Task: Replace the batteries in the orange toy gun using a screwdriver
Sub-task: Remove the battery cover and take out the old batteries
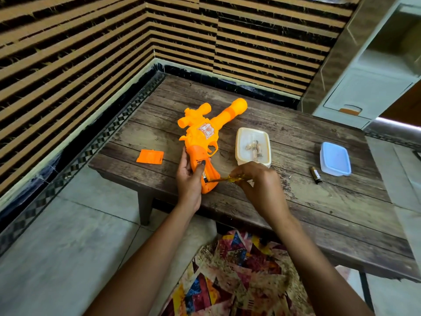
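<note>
Orange toy gun (202, 133) is lying on the wooden counter (319, 213) left of centre, its muzzle pointing toward 1 o'clock and its grip toward the person. At the gun's 9 o'clock, apart from it, a flat orange cover (150, 156) is resting on the boards. The left hand (190, 179) is wrapping round the grip from the left, thumb lying across it, clamped on the gun. A battery is showing in the opened grip just beside that thumb. The screwdriver (224, 179) is reaching in from 3 o'clock, its tip touching the lower end of the grip. The right hand (259, 185) is pinching the screwdriver's yellow handle, fingers curled round it. At 12 o'clock from that hand a cream container (252, 147) is sitting with batteries (254, 148) showing through its clear top. Further right, a loose battery (315, 175) is lying just beside a blue-lidded box (335, 158), at the box's 8 o'clock.
</note>
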Demonstrator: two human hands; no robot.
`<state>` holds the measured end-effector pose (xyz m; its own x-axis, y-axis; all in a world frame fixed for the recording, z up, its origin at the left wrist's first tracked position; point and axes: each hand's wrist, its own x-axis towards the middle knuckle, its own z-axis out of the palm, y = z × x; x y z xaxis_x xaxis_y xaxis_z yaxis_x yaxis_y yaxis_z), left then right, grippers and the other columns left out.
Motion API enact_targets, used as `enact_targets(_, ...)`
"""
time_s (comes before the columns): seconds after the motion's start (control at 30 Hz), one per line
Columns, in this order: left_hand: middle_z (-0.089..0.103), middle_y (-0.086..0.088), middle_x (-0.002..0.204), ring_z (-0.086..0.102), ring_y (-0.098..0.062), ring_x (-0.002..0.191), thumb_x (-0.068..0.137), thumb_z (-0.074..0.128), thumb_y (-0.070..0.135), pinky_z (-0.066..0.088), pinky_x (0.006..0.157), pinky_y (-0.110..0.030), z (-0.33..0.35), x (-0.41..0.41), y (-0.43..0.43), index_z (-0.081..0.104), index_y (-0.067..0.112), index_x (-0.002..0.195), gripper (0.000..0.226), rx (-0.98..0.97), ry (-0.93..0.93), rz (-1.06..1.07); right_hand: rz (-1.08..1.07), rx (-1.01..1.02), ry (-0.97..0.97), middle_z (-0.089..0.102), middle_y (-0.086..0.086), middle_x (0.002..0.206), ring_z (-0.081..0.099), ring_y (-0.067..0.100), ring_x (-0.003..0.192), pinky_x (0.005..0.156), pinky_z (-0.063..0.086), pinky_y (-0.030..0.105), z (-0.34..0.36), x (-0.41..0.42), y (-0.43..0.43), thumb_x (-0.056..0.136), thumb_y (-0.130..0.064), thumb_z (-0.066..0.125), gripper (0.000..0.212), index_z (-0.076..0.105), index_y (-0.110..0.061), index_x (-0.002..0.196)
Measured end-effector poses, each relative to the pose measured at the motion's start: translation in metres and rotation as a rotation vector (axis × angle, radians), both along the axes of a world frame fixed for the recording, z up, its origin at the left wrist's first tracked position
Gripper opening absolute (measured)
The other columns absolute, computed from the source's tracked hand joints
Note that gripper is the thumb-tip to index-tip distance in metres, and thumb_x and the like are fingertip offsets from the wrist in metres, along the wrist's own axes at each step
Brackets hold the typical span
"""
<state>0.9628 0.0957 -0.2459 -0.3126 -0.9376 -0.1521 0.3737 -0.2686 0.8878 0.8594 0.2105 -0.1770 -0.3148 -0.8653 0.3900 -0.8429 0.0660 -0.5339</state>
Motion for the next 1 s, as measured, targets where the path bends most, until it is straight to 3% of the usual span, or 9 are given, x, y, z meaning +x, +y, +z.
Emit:
enact_targets(0.23, 0.053, -0.013, 0.135, 0.053, -0.034, 0.120, 0.088, 0.057, 0.002, 0.038, 0.103, -0.056, 0.002, 0.000, 0.000, 0.031, 0.018, 0.144, 0.063, 0.012, -0.001, 0.005, -0.077, -0.089, -0.050, 0.071, 0.003, 0.086, 0.068, 0.017, 0.078, 0.076, 0.049, 0.023, -0.014, 0.003, 0.008, 0.064, 0.006, 0.076, 0.025, 0.074, -0.009, 0.083)
enact_targets(0.43, 0.054, -0.011, 0.133, 0.053, -0.031, 0.121, 0.088, 0.057, 0.003, 0.037, 0.105, -0.054, 0.001, -0.001, -0.001, 0.031, 0.018, 0.145, 0.064, 0.037, -0.001, 0.062, -0.155, -0.147, -0.062, 0.070, 0.003, 0.088, 0.066, 0.015, 0.081, 0.076, 0.051, 0.025, -0.026, 0.014, 0.019, 0.069, 0.003, 0.075, 0.021, 0.073, -0.008, 0.087)
enact_targets(0.67, 0.053, -0.016, 0.133, 0.061, -0.027, 0.110, 0.089, 0.055, 0.000, 0.045, 0.099, -0.048, 0.003, -0.001, -0.001, 0.030, 0.016, 0.145, 0.064, 0.049, 0.040, 0.067, -0.213, -0.212, -0.155, 0.065, -0.006, 0.088, 0.058, -0.001, 0.085, 0.079, 0.042, 0.003, -0.033, 0.023, 0.021, 0.071, 0.007, 0.073, 0.023, 0.073, -0.008, 0.087)
enact_targets(0.8, 0.055, -0.016, 0.131, 0.058, -0.030, 0.115, 0.087, 0.056, -0.002, 0.043, 0.100, -0.050, 0.003, -0.002, -0.001, 0.032, 0.017, 0.143, 0.064, 0.052, 0.051, 0.065, -0.203, -0.218, -0.163, 0.066, -0.003, 0.087, 0.061, 0.002, 0.084, 0.078, 0.047, 0.010, -0.035, 0.022, 0.022, 0.071, 0.007, 0.073, 0.022, 0.073, -0.008, 0.087)
enact_targets(1.0, 0.054, -0.012, 0.133, 0.054, -0.031, 0.120, 0.085, 0.059, -0.001, 0.040, 0.103, -0.054, 0.000, -0.001, -0.002, 0.031, 0.018, 0.145, 0.068, 0.061, 0.053, 0.065, -0.092, -0.190, 0.066, 0.070, 0.003, 0.085, 0.064, 0.022, 0.080, 0.076, 0.046, 0.021, -0.019, 0.014, 0.014, 0.070, 0.004, 0.073, 0.015, 0.073, -0.007, 0.081)
